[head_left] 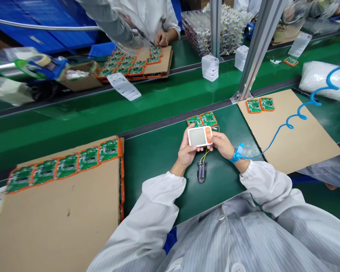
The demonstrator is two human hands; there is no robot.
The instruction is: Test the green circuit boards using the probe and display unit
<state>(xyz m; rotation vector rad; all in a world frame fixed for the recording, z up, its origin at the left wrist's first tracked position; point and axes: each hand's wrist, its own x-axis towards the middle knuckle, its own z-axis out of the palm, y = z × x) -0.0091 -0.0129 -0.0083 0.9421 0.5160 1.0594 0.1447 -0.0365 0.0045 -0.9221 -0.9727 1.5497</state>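
A white handheld device with a grey screen (197, 136) and an orange button panel is held level above the green bench. My left hand (184, 150) is closed around its left end, thumb on the lower edge. At the other end, my right hand (223, 144) grips it with the thumb at the orange buttons. Yellow wires (205, 155) run from beneath the device to a black battery holder (201, 173) on the bench. Just behind the device lie two green circuit boards in orange frames (208, 118). A blue wrist strap (238, 153) is around my right wrist.
Cardboard with a row of framed boards (66, 165) lies left; another cardboard sheet (289, 132) with two boards lies right. The coiled blue cord (290, 122) crosses it. A metal post (256, 53) rises behind. Across the green belt (170, 90), a co-worker's hand (161, 37) is near boards.
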